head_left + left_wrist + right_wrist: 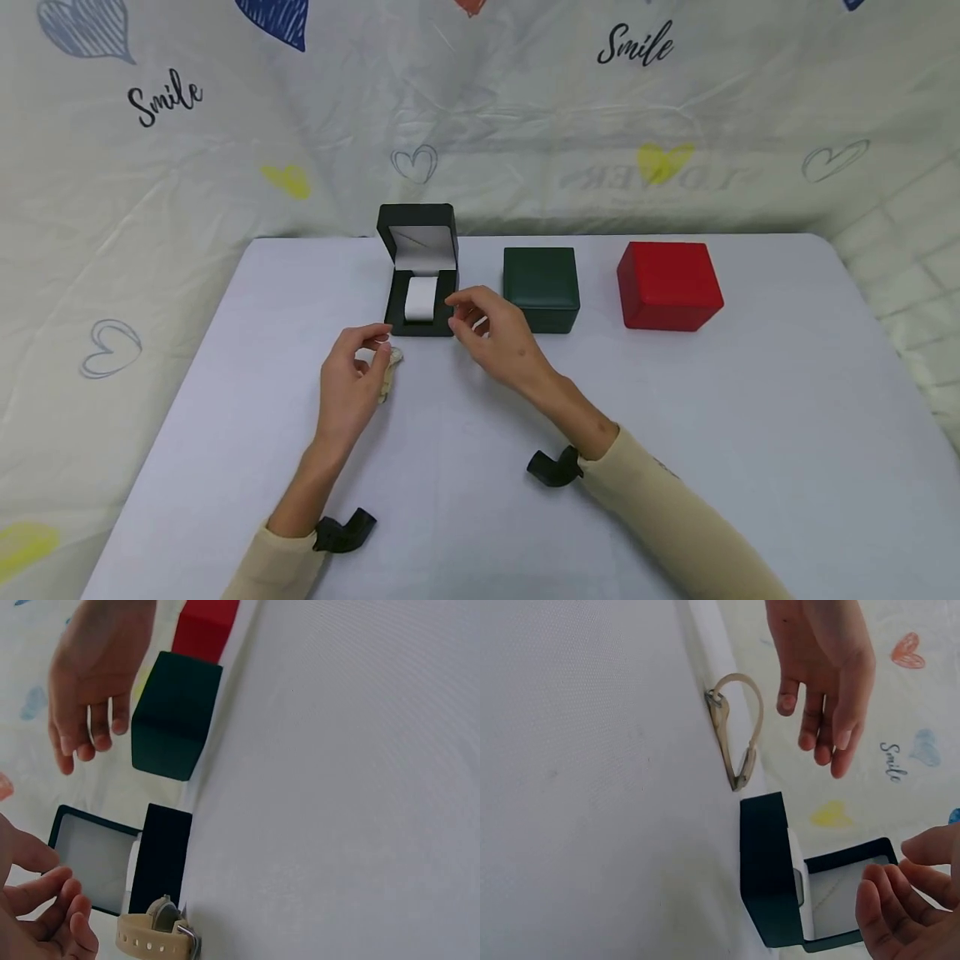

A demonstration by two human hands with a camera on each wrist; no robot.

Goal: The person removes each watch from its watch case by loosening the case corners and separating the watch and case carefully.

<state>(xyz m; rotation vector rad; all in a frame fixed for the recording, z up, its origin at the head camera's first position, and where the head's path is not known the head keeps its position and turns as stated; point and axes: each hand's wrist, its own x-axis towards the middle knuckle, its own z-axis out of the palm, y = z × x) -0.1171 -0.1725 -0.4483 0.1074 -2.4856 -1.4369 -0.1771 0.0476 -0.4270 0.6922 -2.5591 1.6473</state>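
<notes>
Fingers (378,337) of left hand (352,375) loosely curled, released above watch (739,731), right hand (495,329) relaxed

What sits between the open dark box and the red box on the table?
A closed dark green box sits between the open dark box and the red box, apart from both. The head view shows the row most plainly.

Beige watch (154,935) on white table (337,787), open dark box (120,859), closed green box (174,716), red box (204,628)
</notes>
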